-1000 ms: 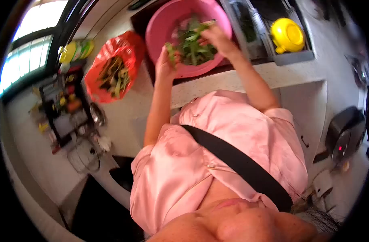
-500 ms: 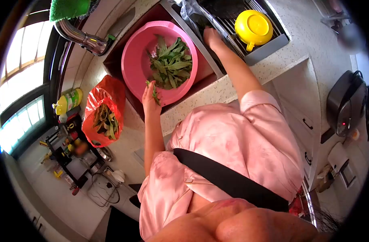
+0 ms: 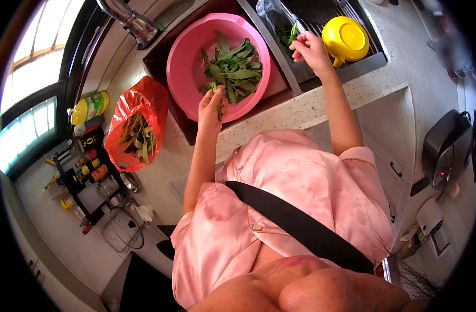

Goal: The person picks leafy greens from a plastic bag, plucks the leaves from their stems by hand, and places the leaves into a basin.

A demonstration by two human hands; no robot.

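Note:
My left hand (image 3: 212, 108) is closed on a small green leafy sprig (image 3: 219, 110) at the near edge of a pink basin (image 3: 182, 62). Loose green leaves (image 3: 237, 67) lie heaped in the basin, which sits in the left sink bowl. Over the right sink bowl, my right hand (image 3: 312, 52) pinches a few green stems (image 3: 293, 33) between thumb and fingers. Just beyond it is a clear plastic bag (image 3: 269, 11) with dark greens partly visible inside.
A yellow pot (image 3: 345, 39) rests upside down on a rack to the right. Left of the sink are a red plastic bag (image 3: 122, 106) holding wilted leaves, and a yellow bottle (image 3: 89, 107). The faucet (image 3: 131, 23) rises behind the sink.
My right hand has come up out of the right sink bowl, moving right, and now shows green stems in its fingers. My left hand still holds its sprig by the basin.

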